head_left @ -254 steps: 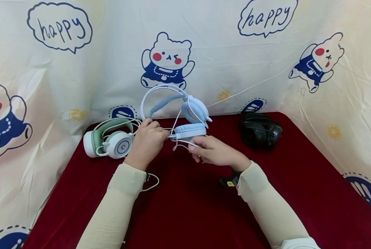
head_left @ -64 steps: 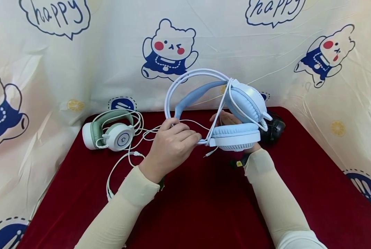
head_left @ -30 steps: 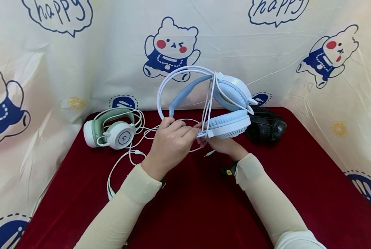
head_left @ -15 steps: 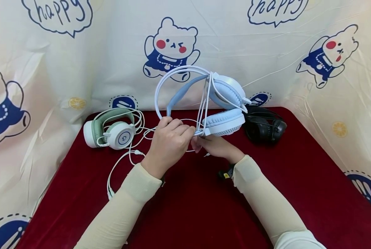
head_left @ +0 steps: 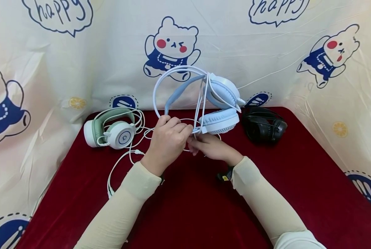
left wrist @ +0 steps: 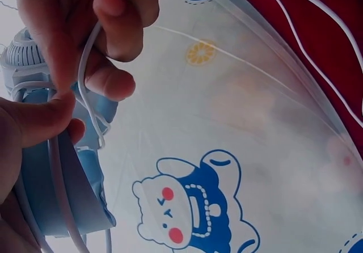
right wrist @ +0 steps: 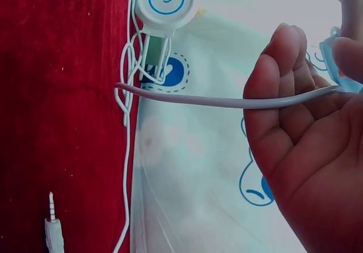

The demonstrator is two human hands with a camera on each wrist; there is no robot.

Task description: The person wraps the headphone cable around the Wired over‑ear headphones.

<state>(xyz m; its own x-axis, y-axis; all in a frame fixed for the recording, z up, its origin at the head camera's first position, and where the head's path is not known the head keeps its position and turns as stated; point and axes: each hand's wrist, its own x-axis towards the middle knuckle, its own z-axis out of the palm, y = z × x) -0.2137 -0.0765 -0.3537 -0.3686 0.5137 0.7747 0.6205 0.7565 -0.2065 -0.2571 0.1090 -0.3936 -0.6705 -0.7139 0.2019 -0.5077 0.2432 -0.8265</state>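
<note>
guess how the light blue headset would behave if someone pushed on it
The light blue headset would probably stay stiff, since it stands arched above the left hand. Its wrinkled cushions look squashy; the thin cable bending around it seems floppy.

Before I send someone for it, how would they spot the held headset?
Above the red tablecloth, find the person's left hand. It grips the blue and white headset. Unlike the green and white headset and black headset, its cushions are light blue.

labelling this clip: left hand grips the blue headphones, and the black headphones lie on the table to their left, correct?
Wrong side: the head view shows the black headphones on the table to the right of the blue headphones, which the left hand grips.
</note>
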